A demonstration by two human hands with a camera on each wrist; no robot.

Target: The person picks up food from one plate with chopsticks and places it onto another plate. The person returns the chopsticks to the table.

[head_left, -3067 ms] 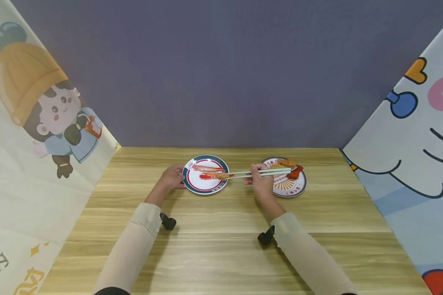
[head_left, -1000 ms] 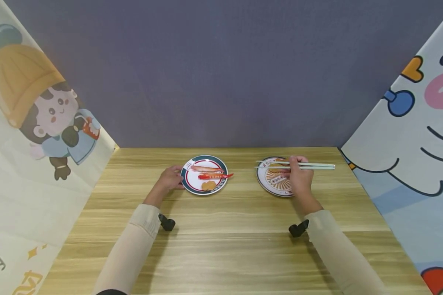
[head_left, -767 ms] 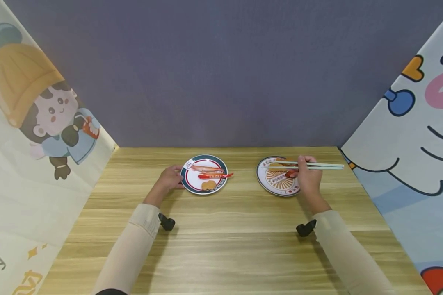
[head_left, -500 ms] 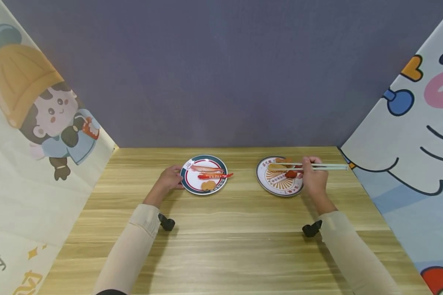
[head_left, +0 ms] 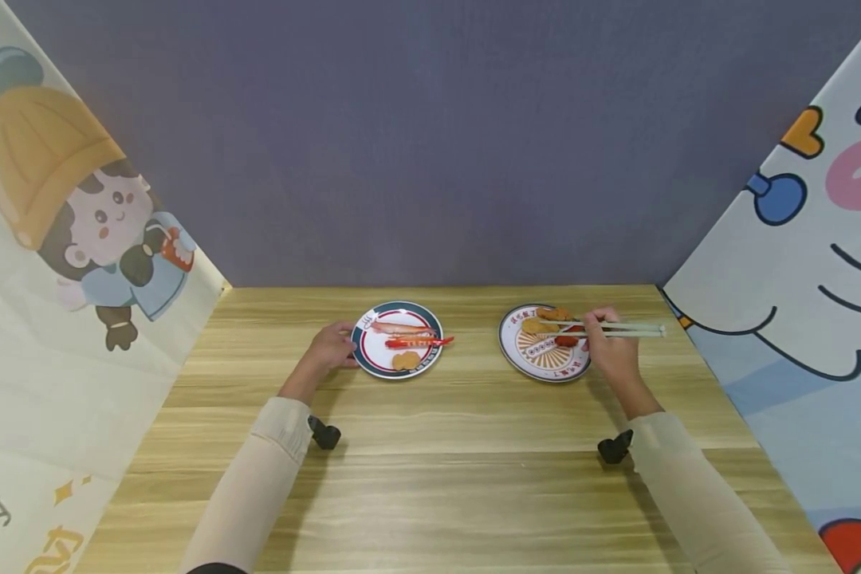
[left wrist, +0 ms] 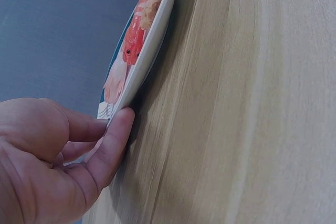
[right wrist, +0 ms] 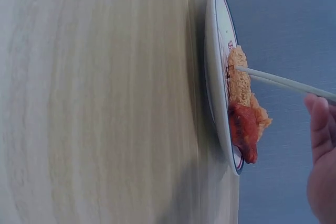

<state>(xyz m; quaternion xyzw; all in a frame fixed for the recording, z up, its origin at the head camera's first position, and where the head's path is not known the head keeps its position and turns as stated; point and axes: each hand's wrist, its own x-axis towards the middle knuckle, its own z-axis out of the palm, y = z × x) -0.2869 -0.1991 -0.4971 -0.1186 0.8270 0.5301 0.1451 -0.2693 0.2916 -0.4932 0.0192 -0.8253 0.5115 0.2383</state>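
My left hand [head_left: 330, 346] pinches the left rim of a green-rimmed white plate [head_left: 375, 351], thumb above and fingers below. On that plate lie a pale pink, crab-leg-like piece [head_left: 402, 328], a red striped prawn [head_left: 400, 344] reaching past the right rim, and a golden nugget [head_left: 405, 361]. My right hand [head_left: 615, 356] holds a pair of pale green chopsticks [head_left: 642, 329] over the right plate [head_left: 545, 365]. Their tips lie right at a breaded golden piece [right wrist: 240, 82]. Close by are a dark red chicken wing [right wrist: 244, 129] and another fried piece [right wrist: 261, 115].
Both plates stand near the back of a wooden table [head_left: 459, 478], a gap between them. A grey-blue panel [head_left: 430, 159] rises behind the table. Printed cartoon panels [head_left: 832, 239] flank it. A small black camera [head_left: 325, 433] sits on each wrist.
My right hand has moved from between the plates to the right plate with the chopsticks. The nugget from their tips now lies on the left plate. My left hand has stayed at the rim.
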